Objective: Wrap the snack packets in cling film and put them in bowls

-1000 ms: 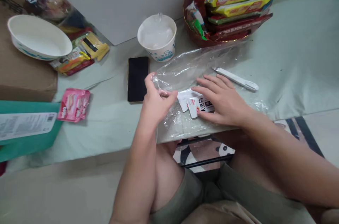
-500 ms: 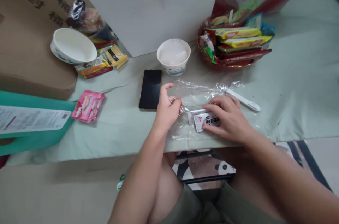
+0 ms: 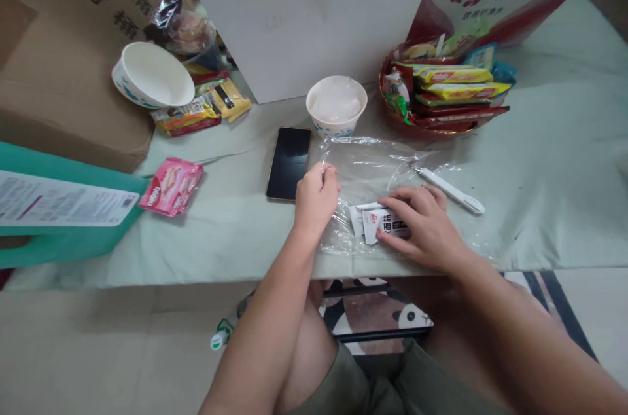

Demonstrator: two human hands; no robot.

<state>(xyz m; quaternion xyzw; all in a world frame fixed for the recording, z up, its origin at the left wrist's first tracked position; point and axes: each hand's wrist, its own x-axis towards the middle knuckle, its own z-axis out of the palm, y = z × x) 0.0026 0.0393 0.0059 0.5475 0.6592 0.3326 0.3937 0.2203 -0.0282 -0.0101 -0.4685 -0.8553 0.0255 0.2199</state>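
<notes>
- Low table [image 3: 540, 160] under pale green cloth, boxes stacked behind; the person sits at its near edge, knees under it.
- Left hand [image 3: 316, 196]: fingers together, pinching the left edge of the clear wrap [image 3: 377, 169], lifted slightly off the cloth.
- Right hand [image 3: 424, 225]: fingers flat and lightly spread, pressing the packets [image 3: 380, 224] down onto the wrap. Nothing gripped, just held in place.
- Packets sit on the near part of the wrap, close to the table edge, between the two hands.
- Judgement: keep the press steady while the left draws the film over; pull low and slow, since thin film clings and bunches if it is jerked.
- Judgement: packets are light and slick, so they could slide toward the edge if the press eases.
- White knife [image 3: 451, 190] lies on the far right corner of the wrap, just beyond the right fingers; it could snag the film.
- Phone [image 3: 288, 163] sits just left of the left hand; cup [image 3: 336, 106] stands beyond the wrap.
- Snack basket [image 3: 441, 91] is at back right; bowl [image 3: 152, 74] and pink pack [image 3: 171, 186] are well apart, left.
</notes>
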